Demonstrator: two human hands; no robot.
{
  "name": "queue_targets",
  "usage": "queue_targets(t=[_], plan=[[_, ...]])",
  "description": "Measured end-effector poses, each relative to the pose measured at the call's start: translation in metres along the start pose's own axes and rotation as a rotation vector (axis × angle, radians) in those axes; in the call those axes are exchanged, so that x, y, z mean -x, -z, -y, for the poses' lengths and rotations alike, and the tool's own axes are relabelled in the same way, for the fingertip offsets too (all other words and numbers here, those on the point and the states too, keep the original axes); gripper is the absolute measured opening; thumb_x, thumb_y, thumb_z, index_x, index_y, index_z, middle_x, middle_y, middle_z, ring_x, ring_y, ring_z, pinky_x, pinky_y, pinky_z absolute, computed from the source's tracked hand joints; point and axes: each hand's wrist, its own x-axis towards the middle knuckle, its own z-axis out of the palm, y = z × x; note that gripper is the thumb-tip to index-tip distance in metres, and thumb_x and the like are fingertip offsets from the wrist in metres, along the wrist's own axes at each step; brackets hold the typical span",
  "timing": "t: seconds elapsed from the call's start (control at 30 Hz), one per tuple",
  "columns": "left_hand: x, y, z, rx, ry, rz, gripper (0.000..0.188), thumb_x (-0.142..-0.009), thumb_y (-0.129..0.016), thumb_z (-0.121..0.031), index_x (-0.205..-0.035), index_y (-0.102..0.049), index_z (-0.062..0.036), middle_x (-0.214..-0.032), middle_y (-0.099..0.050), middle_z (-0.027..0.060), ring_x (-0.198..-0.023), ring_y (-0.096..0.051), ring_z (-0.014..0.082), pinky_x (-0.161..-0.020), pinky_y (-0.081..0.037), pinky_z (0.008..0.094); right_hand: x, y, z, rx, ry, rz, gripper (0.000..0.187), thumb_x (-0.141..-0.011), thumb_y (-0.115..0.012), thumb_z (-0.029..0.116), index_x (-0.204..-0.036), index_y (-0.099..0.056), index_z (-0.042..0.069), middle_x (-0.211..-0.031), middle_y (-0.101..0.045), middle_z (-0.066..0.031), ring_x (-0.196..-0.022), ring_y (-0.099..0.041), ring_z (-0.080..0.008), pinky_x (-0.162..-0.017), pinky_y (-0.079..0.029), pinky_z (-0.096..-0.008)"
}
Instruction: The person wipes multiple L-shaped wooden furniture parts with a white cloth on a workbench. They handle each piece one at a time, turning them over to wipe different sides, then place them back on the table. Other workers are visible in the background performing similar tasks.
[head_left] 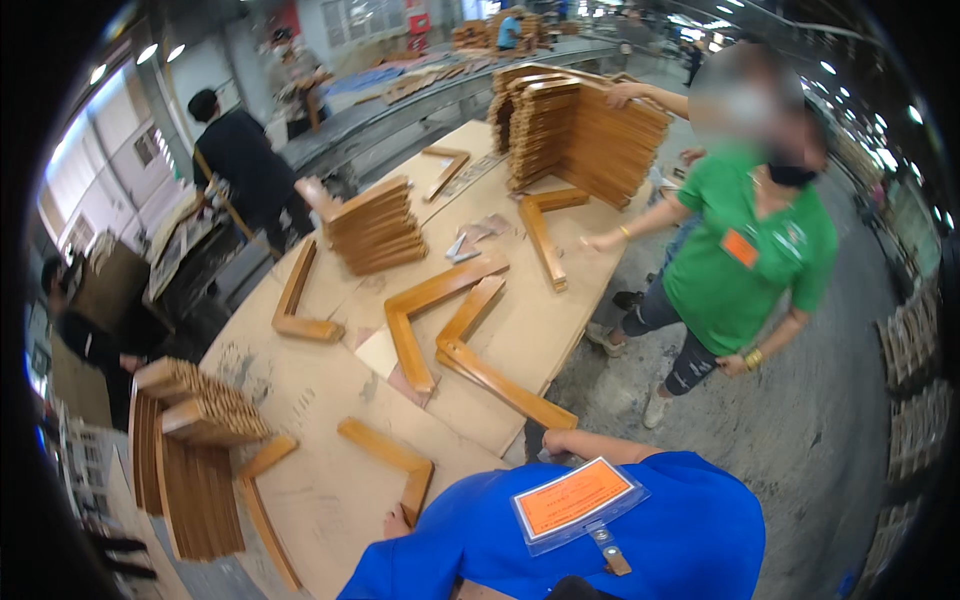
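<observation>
- Wooden angle piece (388, 446) lies flat on the near part of the table, one end at the person's left hand (397, 521); the blue sleeve hides much of that hand, so I cannot tell whether it grasps the wood or only touches it.
- The right hand (556, 442) is by the end of a longer angle piece (510, 385); whether it is clenched or loose cannot be made out.
- That longer piece reaches toward the table's edge, so a knock from the right arm might tip it off.
- Swinging either piece round could scrape its finish against the other pieces lying close by.
- The near-left stack (200, 490) leans unevenly; a bump could probably make it slide.
- A co-worker in green (745, 250) reaches over the far right side, so long pieces turned that way might strike an arm.
- The table (250, 372) has a tan, smudged top with seams and paper scraps (480, 229).
- Around it are a grey floor (800, 450), a long bench (385, 130) and other workers under bright lamps.
</observation>
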Motion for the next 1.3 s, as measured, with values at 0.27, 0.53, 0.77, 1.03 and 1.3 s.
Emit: queue_targets(t=[0.27,0.53,0.77,1.03,1.3], plan=[[0.011,0.035,0.021,-0.018,-0.017,-0.138,0.048,-0.09,-0.044,-0.009,-0.136,-0.045,-0.0177,-0.124,-0.053,0.0168,-0.109,-0.053,0.0341,-0.091,-0.045,0.0441,0.028,0.047,0.059,-0.163,0.351,-0.174,0.034,-0.081,-0.062,0.018,-0.115,-0.066,0.014,-0.11,-0.066,-0.0157,-0.1,-0.063,-0.0315,-0.086,-0.05,-0.0387],[-0.007,0.03,-0.007,0.327,0.463,-0.423,0.064,-0.085,-0.059,-0.05,-0.136,-0.048,-0.0144,-0.141,-0.037,0.0231,-0.13,-0.033,0.0413,-0.108,-0.026,0.0506,0.011,0.101,0.219,0.199,0.98,-0.245,0.041,-0.082,-0.054,0.002,-0.12,-0.063,0.013,-0.116,-0.059,-0.0085,-0.105,-0.054,-0.0328,-0.09,-0.044,-0.0414],[-0.014,0.001,-0.009,0.204,0.623,-0.583,0.058,-0.087,-0.055,-0.045,-0.139,-0.045,-0.0191,-0.147,-0.032,0.0184,-0.137,-0.026,0.0405,-0.11,-0.021,0.0546,-0.124,0.091,0.311,0.548,1.235,-0.326,0.055,-0.079,-0.047,-0.002,-0.131,-0.055,0.015,-0.136,-0.051,-0.0063,-0.13,-0.042,-0.0309,-0.109,-0.034,-0.0419],[-0.013,0.001,-0.01,0.195,0.619,-0.62,0.06,-0.083,-0.056,-0.045,-0.138,-0.047,-0.0233,-0.146,-0.036,0.0126,-0.136,-0.029,0.0384,-0.11,-0.022,0.0552,-0.177,0.075,0.297,0.714,1.686,-0.156,0.054,-0.082,-0.05,0.009,-0.136,-0.049,0.015,-0.142,-0.045,-0.0016,-0.133,-0.04,-0.0293,-0.107,-0.034,-0.0464],[-0.012,0.007,-0.011,0.196,0.614,-0.607,0.061,-0.082,-0.056,-0.041,-0.139,-0.045,-0.0212,-0.146,-0.036,0.0113,-0.136,-0.029,0.0379,-0.108,-0.024,0.0548,-0.163,0.069,0.297,0.592,1.661,-0.122,0.057,-0.079,-0.051,0.003,-0.134,-0.052,0.016,-0.142,-0.045,-0.0011,-0.133,-0.04,-0.0302,-0.108,-0.036,-0.0451]])
